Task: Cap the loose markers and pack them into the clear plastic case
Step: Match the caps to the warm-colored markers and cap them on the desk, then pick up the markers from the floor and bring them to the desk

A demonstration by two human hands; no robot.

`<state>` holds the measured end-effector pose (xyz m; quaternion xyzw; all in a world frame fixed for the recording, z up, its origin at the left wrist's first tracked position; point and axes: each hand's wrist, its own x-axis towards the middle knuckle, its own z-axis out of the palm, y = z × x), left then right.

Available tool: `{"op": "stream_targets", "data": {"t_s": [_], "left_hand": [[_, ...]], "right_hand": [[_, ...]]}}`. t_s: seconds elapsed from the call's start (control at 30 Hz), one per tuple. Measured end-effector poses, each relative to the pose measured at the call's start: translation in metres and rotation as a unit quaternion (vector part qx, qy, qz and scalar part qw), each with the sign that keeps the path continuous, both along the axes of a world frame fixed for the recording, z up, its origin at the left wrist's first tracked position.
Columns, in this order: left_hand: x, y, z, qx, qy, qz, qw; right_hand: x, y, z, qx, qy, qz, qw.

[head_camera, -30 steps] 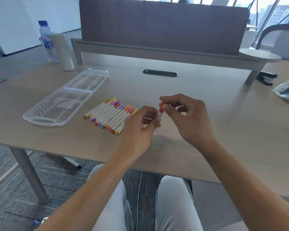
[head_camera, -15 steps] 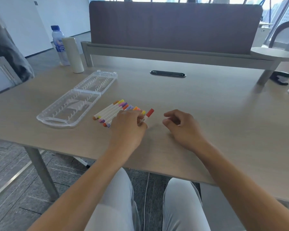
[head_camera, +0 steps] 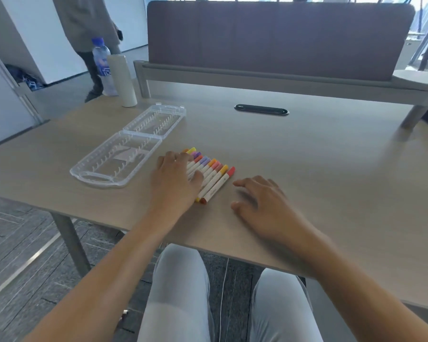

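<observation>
I'm seeing the case [head_camera: 116,159] lying open at frame left while my left hand [head_camera: 176,178] is pressing flat on the markers [head_camera: 213,176], right hand [head_camera: 260,201] spread empty beside them.

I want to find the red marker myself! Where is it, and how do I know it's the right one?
Look at the clear plastic case lying open on the table. Just right of it is a row of markers under the left hand. The red marker is last, nearest the right hand, the only red-capped one.

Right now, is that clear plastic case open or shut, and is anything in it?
Open and empty. The case lies flat on the table, both halves spread, only bare ribs inside. The markers lie beside it.
</observation>
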<state>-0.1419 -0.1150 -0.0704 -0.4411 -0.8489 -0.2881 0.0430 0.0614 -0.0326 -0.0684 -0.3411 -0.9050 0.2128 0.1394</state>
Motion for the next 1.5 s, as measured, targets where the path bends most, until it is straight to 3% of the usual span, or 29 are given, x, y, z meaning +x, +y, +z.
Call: {"op": "stream_targets", "data": {"t_s": [0.27,0.77,1.1,1.3,1.5], "left_hand": [[-0.044,-0.014,-0.008,-0.093,-0.056,-0.008,0.994],[-0.024,-0.048,-0.022,-0.023,-0.063,-0.041,0.997],[-0.017,-0.07,-0.019,-0.06,-0.053,-0.041,0.996],[-0.01,-0.069,-0.027,-0.057,0.004,-0.017,0.998],[-0.005,-0.072,-0.025,-0.047,-0.008,0.0,0.999]], "right_hand": [[-0.031,-0.03,0.005,0.023,-0.077,0.047,0.996],[-0.021,-0.039,0.0,0.017,-0.069,-0.001,0.997],[-0.009,-0.068,-0.01,0.077,-0.082,-0.01,0.994],[-0.01,-0.066,-0.015,0.094,-0.072,-0.022,0.993],[-0.01,-0.068,-0.013,0.083,-0.05,-0.025,0.995]]}}
